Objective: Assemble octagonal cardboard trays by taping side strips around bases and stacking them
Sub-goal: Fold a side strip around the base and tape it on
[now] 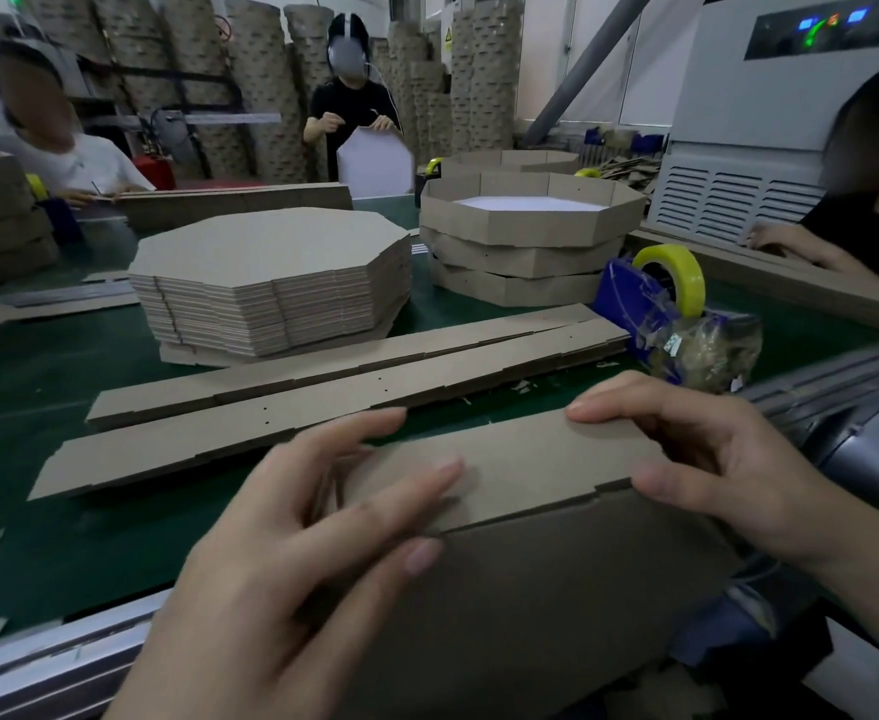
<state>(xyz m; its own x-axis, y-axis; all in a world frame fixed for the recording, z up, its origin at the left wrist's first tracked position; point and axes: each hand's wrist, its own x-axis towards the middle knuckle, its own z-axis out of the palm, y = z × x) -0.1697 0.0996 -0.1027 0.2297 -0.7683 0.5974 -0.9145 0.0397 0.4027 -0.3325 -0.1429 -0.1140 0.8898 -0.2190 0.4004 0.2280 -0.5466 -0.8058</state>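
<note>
A brown side strip [520, 459] is folded up against the edge of an octagonal base [530, 589] that lies near me over the table's front rail. My left hand [291, 553] presses on the strip with straight fingers at its left part. My right hand [697, 459] pinches the strip's right end, fingers over the top edge and thumb on the near face. Flat side strips [281, 423] lie in rows just beyond. A tall pile of flat octagonal bases [271, 283] stands behind them. Three finished trays [525, 241] are stacked at the back right.
A blue tape dispenser with a yellow-cored roll [671, 293] stands right of the strips, crumpled tape beside it. Other people work at the far left, far middle and right of the green table [63, 376]. A white machine [749, 148] fills the back right.
</note>
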